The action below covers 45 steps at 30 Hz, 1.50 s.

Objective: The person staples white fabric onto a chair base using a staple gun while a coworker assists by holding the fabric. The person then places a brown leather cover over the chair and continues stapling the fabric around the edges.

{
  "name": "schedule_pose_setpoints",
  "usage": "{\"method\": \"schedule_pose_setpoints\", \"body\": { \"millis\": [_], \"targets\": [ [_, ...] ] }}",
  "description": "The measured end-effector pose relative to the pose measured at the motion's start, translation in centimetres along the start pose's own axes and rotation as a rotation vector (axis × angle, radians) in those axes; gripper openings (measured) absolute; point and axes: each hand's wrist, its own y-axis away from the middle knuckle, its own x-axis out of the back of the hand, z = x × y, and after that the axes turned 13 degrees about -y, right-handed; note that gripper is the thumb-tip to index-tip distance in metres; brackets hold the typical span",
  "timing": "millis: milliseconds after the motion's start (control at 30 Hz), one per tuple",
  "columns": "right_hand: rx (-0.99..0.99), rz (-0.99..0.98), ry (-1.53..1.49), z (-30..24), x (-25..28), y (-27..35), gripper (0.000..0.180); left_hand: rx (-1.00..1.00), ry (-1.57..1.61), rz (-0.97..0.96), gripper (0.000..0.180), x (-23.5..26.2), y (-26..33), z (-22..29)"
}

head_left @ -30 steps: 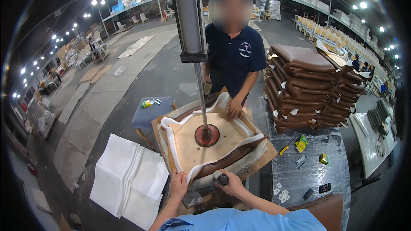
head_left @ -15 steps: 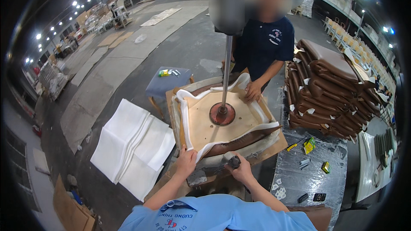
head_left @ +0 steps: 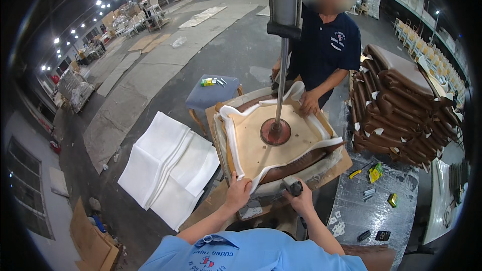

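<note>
A chair seat lies upside down, its pale wooden board (head_left: 244, 146) pressed by a round red disc (head_left: 275, 138) on a steel rod (head_left: 282, 78). White padding (head_left: 232, 143) rises around the board, with a brown leather cover (head_left: 288, 169) showing outside it on the near and far sides. At the near left corner my left hand (head_left: 238, 193) pinches the edge of the padding, fingers closed. My right hand (head_left: 303, 203) grips a staple gun (head_left: 292, 185) just in front of the near edge. Across from me, a co-worker's hand (head_left: 310, 103) rests on the far right corner.
White folded sheets (head_left: 150, 158) lie at left, beyond them a blue stool (head_left: 213, 95) with a small box. At right, brown leather covers (head_left: 394, 105) are piled high. A plastic-wrapped table (head_left: 351, 206) bears staple strips (head_left: 369, 193), a yellow-handled tool (head_left: 357, 172) and small boxes.
The whole view has shifted, so the scene sits further right. My left hand still pinches the padding, and my right hand keeps the staple gun near the same edge.
</note>
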Motion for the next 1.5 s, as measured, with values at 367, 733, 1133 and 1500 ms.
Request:
{"method": "schedule_pose_setpoints", "body": {
  "millis": [367, 733, 1133, 1500],
  "targets": [
    [-0.045, 0.138, -0.122, 1.3, 3.2, 1.6, 0.068, -0.128, 0.087, -0.181, 0.038, -2.2, 2.3, 3.9],
    [-0.108, 0.033, -0.342, -2.9, 5.3, 9.7, 0.071, -0.226, 0.376, -0.469, 0.039, -1.8, -0.2, 6.6],
    [-0.119, -0.033, -0.158, -1.0, 0.5, 7.8, 0.071, -0.532, -0.229, -0.172, 0.024, 4.0, -12.0, -2.9],
    [-0.395, 0.233, -0.264, 0.2, -1.4, 5.0, 0.07, -0.593, -0.508, -0.655, 0.056, 4.0, -16.7, -4.0]
  ]
}}
